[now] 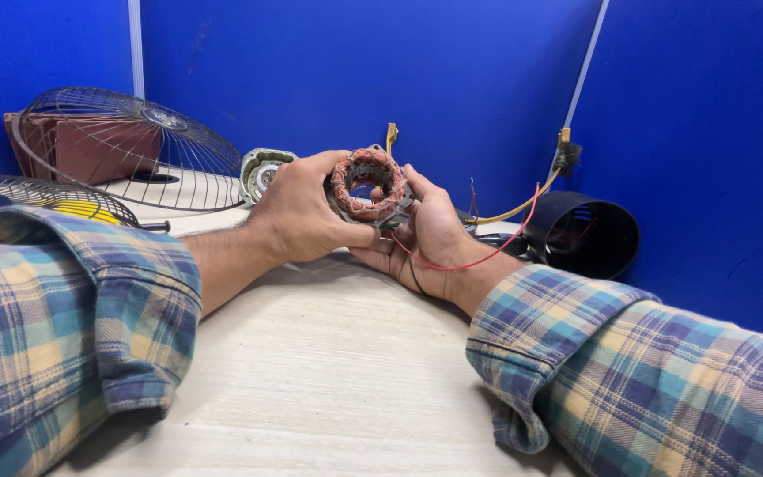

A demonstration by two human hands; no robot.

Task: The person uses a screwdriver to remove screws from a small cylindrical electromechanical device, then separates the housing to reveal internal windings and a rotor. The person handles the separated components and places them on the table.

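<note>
Both hands hold a ring-shaped motor stator (pixel 366 184) with reddish copper windings, raised just above the pale wooden table (pixel 328 371). My left hand (pixel 300 210) grips its left side with the thumb along the lower rim. My right hand (pixel 430 234) cups it from below and the right, fingers curled on its edge. Red and yellow wires (pixel 496 237) trail from the stator to the right over my right wrist. Both arms wear plaid sleeves.
A wire fan guard (pixel 130 146) leans at the back left over a brown box (pixel 90 146). Another guard (pixel 37 196) lies at far left. A round metal motor cover (pixel 260 170) sits behind my left hand. A black cylindrical housing (pixel 586 234) lies at right. Blue partition walls surround the table.
</note>
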